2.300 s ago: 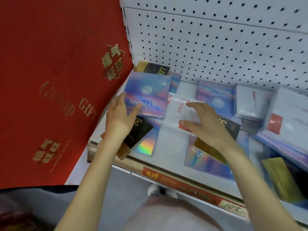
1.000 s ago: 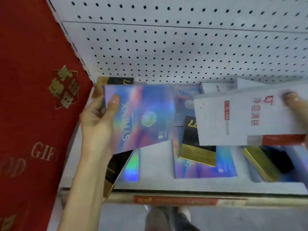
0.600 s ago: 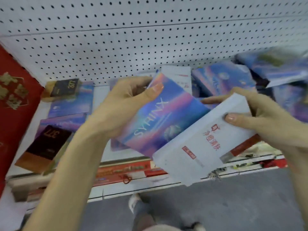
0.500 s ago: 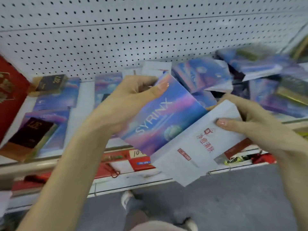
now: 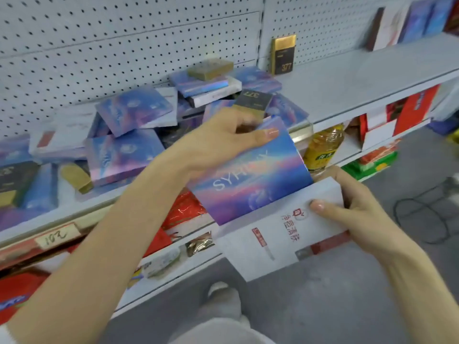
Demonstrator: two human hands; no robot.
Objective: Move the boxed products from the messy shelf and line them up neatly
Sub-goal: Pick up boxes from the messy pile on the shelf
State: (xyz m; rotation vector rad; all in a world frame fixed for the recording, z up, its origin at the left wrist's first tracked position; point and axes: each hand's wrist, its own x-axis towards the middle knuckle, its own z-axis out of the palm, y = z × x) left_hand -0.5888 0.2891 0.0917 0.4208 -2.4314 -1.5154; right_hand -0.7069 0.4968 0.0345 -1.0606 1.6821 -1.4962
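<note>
Boxed products — SYRINX box [image 5: 250, 180] pinched at its top by left hand [image 5: 223, 137], white box [image 5: 280, 234] clamped by right hand [image 5: 360, 214]; overlapped off-shelf, likely for carrying to the bare shelf [image 5: 347, 83].

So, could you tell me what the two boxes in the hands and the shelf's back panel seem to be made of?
SYRINX box: likely glossy printed card, sheen across its colours. White box: matte card, sharp folded edges. Back panel: probably painted metal pegboard, with even rows of holes.
</note>
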